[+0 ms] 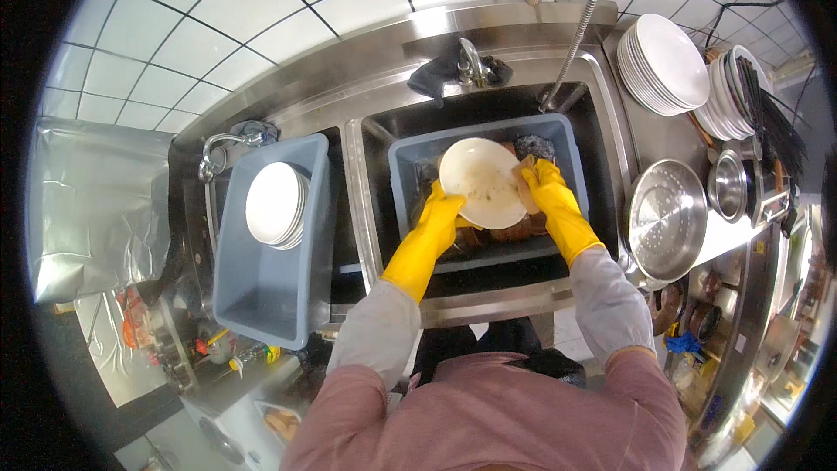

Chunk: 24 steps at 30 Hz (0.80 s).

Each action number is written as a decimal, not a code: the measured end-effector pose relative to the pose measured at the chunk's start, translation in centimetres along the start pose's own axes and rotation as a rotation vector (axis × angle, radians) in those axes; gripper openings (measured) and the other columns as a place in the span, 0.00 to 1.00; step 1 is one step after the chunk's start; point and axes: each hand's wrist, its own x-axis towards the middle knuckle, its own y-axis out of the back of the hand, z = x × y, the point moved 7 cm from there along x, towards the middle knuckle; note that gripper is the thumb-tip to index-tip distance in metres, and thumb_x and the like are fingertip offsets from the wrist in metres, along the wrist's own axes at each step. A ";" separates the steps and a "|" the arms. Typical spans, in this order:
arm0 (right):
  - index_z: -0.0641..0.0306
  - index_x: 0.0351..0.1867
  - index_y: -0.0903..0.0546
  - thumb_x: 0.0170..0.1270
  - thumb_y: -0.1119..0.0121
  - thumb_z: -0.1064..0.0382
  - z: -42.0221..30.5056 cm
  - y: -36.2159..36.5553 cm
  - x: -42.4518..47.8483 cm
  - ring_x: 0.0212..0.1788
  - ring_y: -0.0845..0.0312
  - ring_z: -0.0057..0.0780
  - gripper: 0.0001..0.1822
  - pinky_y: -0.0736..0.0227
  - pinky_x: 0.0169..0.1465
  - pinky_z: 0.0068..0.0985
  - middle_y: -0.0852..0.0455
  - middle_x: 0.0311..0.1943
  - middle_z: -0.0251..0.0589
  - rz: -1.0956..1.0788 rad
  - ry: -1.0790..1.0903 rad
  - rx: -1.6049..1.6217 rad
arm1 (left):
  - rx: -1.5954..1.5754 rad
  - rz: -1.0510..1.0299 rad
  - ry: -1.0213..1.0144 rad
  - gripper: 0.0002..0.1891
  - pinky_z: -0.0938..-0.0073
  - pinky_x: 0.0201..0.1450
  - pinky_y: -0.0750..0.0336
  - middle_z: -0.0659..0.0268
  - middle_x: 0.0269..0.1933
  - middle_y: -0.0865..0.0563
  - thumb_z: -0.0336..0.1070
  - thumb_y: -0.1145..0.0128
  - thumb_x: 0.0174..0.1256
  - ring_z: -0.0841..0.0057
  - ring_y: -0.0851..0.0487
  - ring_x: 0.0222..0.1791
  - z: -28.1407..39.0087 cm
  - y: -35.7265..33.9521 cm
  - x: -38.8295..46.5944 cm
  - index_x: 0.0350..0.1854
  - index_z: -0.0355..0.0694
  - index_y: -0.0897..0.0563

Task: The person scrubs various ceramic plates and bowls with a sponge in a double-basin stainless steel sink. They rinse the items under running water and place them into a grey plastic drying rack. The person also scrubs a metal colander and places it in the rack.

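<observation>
In a yellow rubber glove, my left hand grips the lower left rim of a white dish, which has brownish residue on its inner face. My right hand, gloved alike, holds a tan sponge or scouring pad against the dish's right edge. Both hands are above a grey plastic tub set in the right basin of a steel sink. Brown items, too hidden to name, and a dark grey mesh scourer lie in that tub. Several white plates are stacked in a second grey tub on the left.
A faucet with dark cloth around it stands behind the right basin; a metal hose hangs nearby. Another faucet is at the left. Stacked white plates, a perforated steel pan and steel bowls occupy the right counter.
</observation>
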 end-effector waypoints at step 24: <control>0.62 0.50 0.17 0.65 0.44 0.55 -12.2 -16.3 -8.0 0.49 0.18 0.48 0.18 0.25 0.54 0.43 0.13 0.45 0.51 0.372 0.815 -0.250 | 0.764 0.318 -0.176 0.35 0.67 0.60 0.23 0.58 0.59 0.19 0.16 0.56 0.60 0.61 0.20 0.58 5.6 1.8 -11.8 0.72 0.48 0.31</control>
